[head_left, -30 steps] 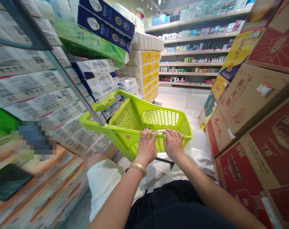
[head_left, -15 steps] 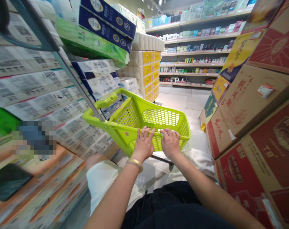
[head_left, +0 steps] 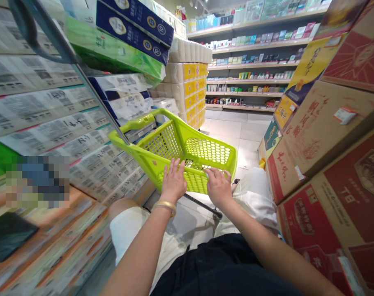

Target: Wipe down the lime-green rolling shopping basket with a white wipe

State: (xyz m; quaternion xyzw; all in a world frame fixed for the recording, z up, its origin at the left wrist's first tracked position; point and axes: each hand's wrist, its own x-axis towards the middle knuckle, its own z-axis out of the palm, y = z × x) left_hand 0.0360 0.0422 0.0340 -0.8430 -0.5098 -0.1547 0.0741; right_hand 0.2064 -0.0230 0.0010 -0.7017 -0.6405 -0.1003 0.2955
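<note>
One left hand, one right hand, and one lime-green plastic shopping basket.

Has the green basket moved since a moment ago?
Yes: the green basket has shifted forward, away from the wearer, closer to the stack of yellow-labelled paper rolls.

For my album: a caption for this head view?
Left hand and right hand on a lime-green shopping cart in a supermarket aisle.

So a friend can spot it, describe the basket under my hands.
In a shop aisle between stacked paper rolls and brown cartons, find the person's left hand and right hand. Beneath them sits a lime-green plastic basket, its walls punched with holes, unlike the solid packs nearby.
</note>
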